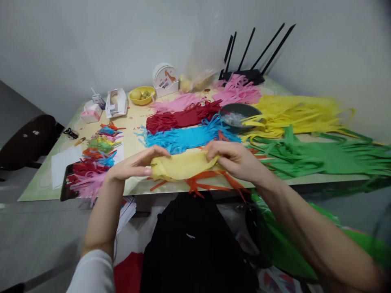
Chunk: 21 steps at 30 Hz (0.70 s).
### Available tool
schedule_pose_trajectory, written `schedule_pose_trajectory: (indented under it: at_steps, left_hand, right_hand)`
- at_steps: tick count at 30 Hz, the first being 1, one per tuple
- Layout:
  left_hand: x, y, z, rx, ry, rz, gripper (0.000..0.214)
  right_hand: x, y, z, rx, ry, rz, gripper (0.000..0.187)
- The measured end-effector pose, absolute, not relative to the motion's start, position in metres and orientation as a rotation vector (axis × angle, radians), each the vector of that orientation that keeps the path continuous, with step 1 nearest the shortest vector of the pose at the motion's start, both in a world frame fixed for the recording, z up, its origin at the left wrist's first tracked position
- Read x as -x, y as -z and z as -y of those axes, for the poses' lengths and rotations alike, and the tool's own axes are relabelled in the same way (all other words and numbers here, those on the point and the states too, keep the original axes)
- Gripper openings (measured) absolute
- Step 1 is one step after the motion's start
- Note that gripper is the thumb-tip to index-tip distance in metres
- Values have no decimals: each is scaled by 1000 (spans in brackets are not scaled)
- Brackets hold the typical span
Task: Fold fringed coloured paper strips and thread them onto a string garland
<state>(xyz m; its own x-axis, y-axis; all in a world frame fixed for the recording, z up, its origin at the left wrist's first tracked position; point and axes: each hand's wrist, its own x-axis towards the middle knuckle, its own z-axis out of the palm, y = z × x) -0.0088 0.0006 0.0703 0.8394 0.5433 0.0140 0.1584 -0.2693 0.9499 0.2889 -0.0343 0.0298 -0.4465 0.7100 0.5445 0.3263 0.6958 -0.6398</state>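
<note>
A folded piece of yellow paper (182,165) is held at the table's near edge between both my hands. My left hand (137,162) pinches its left end, fingers closed on it. My right hand (235,158) grips its right end, fingers curled over the top. Orange fringed paper strips (210,184) lie under the yellow piece and hang over the edge. Just behind lie fringed sheets of blue paper (186,137) and red paper (183,118).
Green fringed paper (324,156) and yellow fringed paper (299,112) cover the right side. A grey bowl (240,110), pink paper (236,91), a router (244,75), a yellow dish (141,94) and a small clock (165,79) stand behind. Finished multicoloured tassels (94,162) lie left.
</note>
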Motion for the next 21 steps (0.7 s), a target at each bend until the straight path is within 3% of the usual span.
schedule_pose_trajectory:
  at_steps: [2, 6, 13, 16, 19, 21]
  left_hand:
    - [1, -69, -4, -1776, -395, -614, 69]
    - [-22, -66, -4, -1933, -276, -853, 37]
    - [-41, -71, 11, -2357, -312, -1119, 27]
    - [-46, -73, 18, -2466, -273, -1165, 23]
    - [-47, -74, 20, -2531, -244, -1185, 26]
    - [-43, -73, 18, -2563, -236, -1186, 31]
  right_hand:
    - [-288, -31, 36, 776, -499, 2115, 28]
    - [-294, -38, 41, 773, -429, 2244, 29]
    - [-308, -72, 44, 1080, -536, 2291, 44]
    - [-286, -71, 39, 1144, -469, 2375, 35]
    - [-268, -66, 33, 1298, -490, 2556, 13]
    - [-268, -62, 32, 1382, -476, 2575, 13]
